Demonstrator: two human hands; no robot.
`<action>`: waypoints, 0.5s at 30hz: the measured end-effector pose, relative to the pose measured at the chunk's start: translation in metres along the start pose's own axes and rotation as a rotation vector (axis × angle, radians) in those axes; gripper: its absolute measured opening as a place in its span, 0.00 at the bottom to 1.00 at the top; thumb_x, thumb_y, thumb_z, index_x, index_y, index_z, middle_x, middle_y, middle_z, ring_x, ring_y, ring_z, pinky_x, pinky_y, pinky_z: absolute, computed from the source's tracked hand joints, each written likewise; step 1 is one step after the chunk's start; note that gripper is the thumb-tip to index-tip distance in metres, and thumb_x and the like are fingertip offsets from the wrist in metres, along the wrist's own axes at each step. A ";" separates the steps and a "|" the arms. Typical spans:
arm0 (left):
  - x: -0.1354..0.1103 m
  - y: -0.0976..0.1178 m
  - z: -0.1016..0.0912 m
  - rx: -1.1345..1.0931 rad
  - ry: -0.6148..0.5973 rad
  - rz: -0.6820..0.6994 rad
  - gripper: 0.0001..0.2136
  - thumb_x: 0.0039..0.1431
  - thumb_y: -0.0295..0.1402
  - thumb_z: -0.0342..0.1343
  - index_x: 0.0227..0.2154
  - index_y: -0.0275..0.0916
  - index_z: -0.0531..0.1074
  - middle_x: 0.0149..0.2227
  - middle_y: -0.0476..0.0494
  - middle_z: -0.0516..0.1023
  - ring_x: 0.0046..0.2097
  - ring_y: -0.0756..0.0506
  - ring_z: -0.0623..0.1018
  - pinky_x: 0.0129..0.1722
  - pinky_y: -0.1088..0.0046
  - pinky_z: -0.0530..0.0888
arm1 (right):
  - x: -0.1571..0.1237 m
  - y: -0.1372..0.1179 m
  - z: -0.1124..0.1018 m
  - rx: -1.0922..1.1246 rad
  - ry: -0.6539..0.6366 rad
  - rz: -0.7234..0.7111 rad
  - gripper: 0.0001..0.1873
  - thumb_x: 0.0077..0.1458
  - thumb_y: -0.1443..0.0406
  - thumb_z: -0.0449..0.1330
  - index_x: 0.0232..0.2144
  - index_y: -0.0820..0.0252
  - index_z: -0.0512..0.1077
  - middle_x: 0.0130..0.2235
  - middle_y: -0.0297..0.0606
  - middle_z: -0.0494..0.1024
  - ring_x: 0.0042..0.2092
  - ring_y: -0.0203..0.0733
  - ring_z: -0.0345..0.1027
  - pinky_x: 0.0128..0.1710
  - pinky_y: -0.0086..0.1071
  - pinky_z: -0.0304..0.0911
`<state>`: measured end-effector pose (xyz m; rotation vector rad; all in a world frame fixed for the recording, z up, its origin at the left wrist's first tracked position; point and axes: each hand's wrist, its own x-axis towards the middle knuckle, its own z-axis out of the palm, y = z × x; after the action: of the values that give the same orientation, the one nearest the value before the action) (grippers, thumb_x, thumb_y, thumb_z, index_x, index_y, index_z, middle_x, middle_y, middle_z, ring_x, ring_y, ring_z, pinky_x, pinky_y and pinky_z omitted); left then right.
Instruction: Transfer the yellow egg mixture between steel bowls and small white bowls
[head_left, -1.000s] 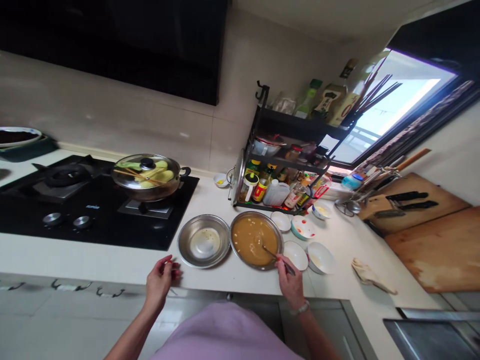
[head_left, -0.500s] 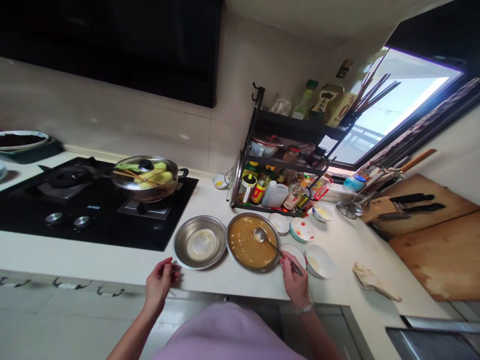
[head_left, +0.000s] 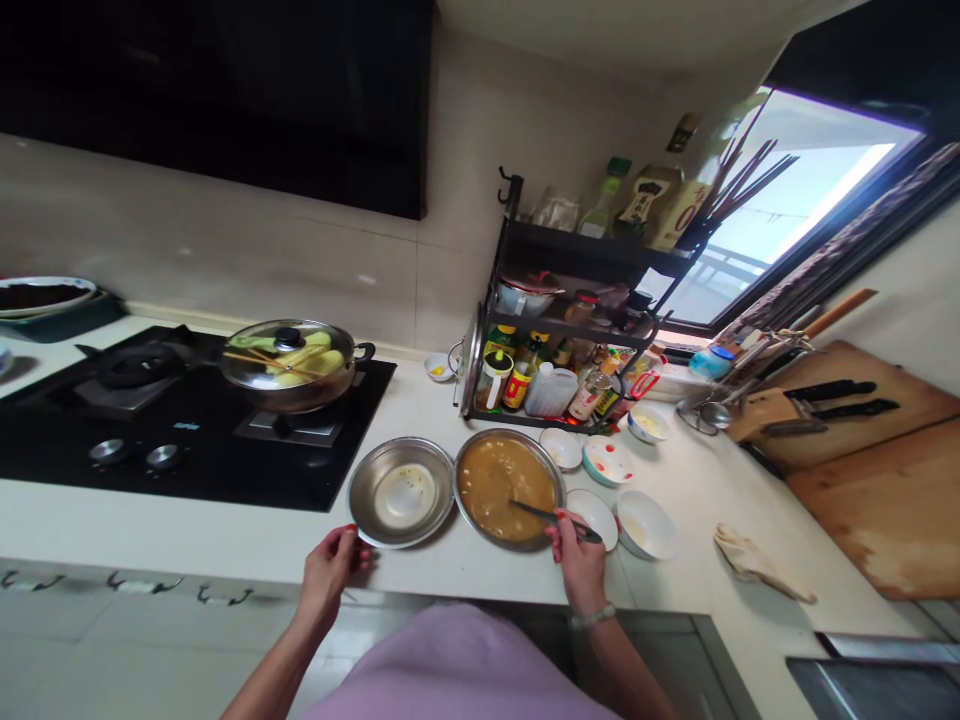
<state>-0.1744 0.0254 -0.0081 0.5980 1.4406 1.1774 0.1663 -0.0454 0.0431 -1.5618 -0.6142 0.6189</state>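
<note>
My right hand (head_left: 576, 552) grips the handle of a metal spoon (head_left: 541, 514) whose bowl is sunk in the brown batter of a steel bowl (head_left: 472, 455) near the counter's front edge. Just left of it stands an empty steel bowl (head_left: 367, 490) with a little residue. My left hand (head_left: 333, 570) rests at the counter edge, fingers curled, touching the empty bowl's near rim. Nothing shows in that hand.
Small white bowls (head_left: 645, 522) and a spotted dish (head_left: 606, 460) lie right of the batter. A black rack (head_left: 570, 330) of bottles stands behind. A lidded pan (head_left: 289, 365) with corn sits on the black hob (head_left: 112, 420). Wooden boards (head_left: 885, 490), knives and a cloth (head_left: 757, 565) lie right.
The spoon, lifted above the batter half a second ago, has dipped back into it. My left hand has shifted slightly right toward the empty bowl's rim.
</note>
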 end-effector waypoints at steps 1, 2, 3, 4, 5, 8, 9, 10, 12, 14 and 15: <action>0.000 0.000 0.000 -0.004 -0.005 -0.008 0.14 0.44 0.40 0.61 0.29 0.35 0.70 0.18 0.49 0.75 0.20 0.50 0.74 0.21 0.76 0.72 | 0.000 -0.004 0.001 0.039 0.014 0.009 0.23 0.45 0.50 0.64 0.34 0.64 0.75 0.17 0.31 0.71 0.17 0.37 0.63 0.14 0.26 0.55; 0.000 0.000 0.000 -0.010 -0.011 -0.017 0.14 0.44 0.40 0.61 0.28 0.35 0.70 0.18 0.49 0.75 0.20 0.50 0.73 0.21 0.76 0.72 | 0.001 -0.007 0.001 0.067 0.026 0.011 0.22 0.45 0.50 0.64 0.33 0.64 0.74 0.17 0.31 0.71 0.18 0.37 0.64 0.14 0.26 0.54; 0.000 0.000 0.000 -0.018 -0.017 -0.023 0.14 0.43 0.40 0.62 0.28 0.35 0.70 0.18 0.49 0.75 0.20 0.50 0.73 0.21 0.77 0.72 | 0.001 -0.011 0.000 0.081 0.034 0.010 0.22 0.45 0.50 0.65 0.33 0.64 0.74 0.17 0.32 0.71 0.19 0.37 0.64 0.14 0.26 0.54; 0.000 0.000 0.000 -0.025 -0.025 -0.030 0.14 0.43 0.40 0.62 0.27 0.35 0.70 0.18 0.49 0.75 0.21 0.51 0.73 0.21 0.77 0.72 | 0.001 -0.014 0.000 0.085 0.039 0.005 0.22 0.45 0.51 0.65 0.33 0.64 0.74 0.17 0.32 0.72 0.19 0.37 0.64 0.14 0.26 0.54; 0.001 -0.001 -0.001 -0.030 -0.030 -0.037 0.14 0.43 0.40 0.62 0.27 0.35 0.70 0.18 0.49 0.75 0.21 0.51 0.73 0.21 0.77 0.72 | 0.001 -0.017 -0.001 0.080 0.040 -0.002 0.22 0.45 0.51 0.65 0.33 0.64 0.75 0.18 0.33 0.73 0.18 0.36 0.63 0.14 0.26 0.54; 0.002 -0.001 -0.001 -0.043 -0.035 -0.057 0.14 0.42 0.40 0.63 0.27 0.35 0.70 0.18 0.49 0.75 0.20 0.51 0.73 0.20 0.77 0.72 | 0.002 -0.023 -0.002 0.057 0.041 -0.030 0.21 0.46 0.52 0.65 0.33 0.64 0.75 0.18 0.33 0.73 0.17 0.34 0.61 0.14 0.26 0.54; 0.003 -0.001 -0.001 -0.048 -0.035 -0.064 0.14 0.42 0.39 0.63 0.27 0.35 0.70 0.18 0.49 0.75 0.20 0.51 0.73 0.20 0.77 0.71 | 0.002 -0.024 -0.001 0.058 0.045 -0.038 0.21 0.46 0.52 0.65 0.33 0.64 0.75 0.18 0.33 0.73 0.17 0.34 0.61 0.14 0.26 0.54; 0.003 -0.001 -0.002 -0.053 -0.035 -0.069 0.14 0.42 0.39 0.63 0.27 0.35 0.70 0.18 0.49 0.75 0.20 0.51 0.73 0.20 0.77 0.71 | 0.002 -0.025 -0.001 0.063 0.050 -0.045 0.20 0.46 0.52 0.65 0.33 0.64 0.75 0.18 0.33 0.73 0.17 0.34 0.61 0.14 0.26 0.54; 0.003 -0.001 -0.002 -0.062 -0.037 -0.074 0.14 0.42 0.39 0.64 0.27 0.35 0.70 0.18 0.50 0.75 0.20 0.52 0.72 0.19 0.78 0.71 | 0.001 -0.027 0.001 0.078 0.061 -0.048 0.20 0.46 0.53 0.65 0.34 0.65 0.75 0.19 0.33 0.73 0.17 0.33 0.60 0.14 0.26 0.55; 0.003 -0.001 -0.003 -0.061 -0.037 -0.075 0.14 0.42 0.39 0.64 0.27 0.35 0.70 0.18 0.50 0.75 0.20 0.52 0.72 0.20 0.78 0.71 | 0.000 -0.030 0.002 0.098 0.066 -0.038 0.20 0.46 0.53 0.65 0.33 0.65 0.75 0.19 0.33 0.74 0.17 0.33 0.60 0.14 0.25 0.55; 0.003 0.000 -0.003 -0.058 -0.038 -0.074 0.14 0.42 0.39 0.64 0.27 0.35 0.70 0.18 0.50 0.75 0.20 0.52 0.72 0.20 0.78 0.71 | -0.001 -0.032 0.003 0.108 0.064 -0.031 0.20 0.46 0.53 0.65 0.33 0.65 0.75 0.19 0.34 0.74 0.17 0.33 0.60 0.14 0.25 0.55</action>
<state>-0.1775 0.0269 -0.0100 0.5198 1.3804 1.1396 0.1625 -0.0417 0.0746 -1.4625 -0.5470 0.5680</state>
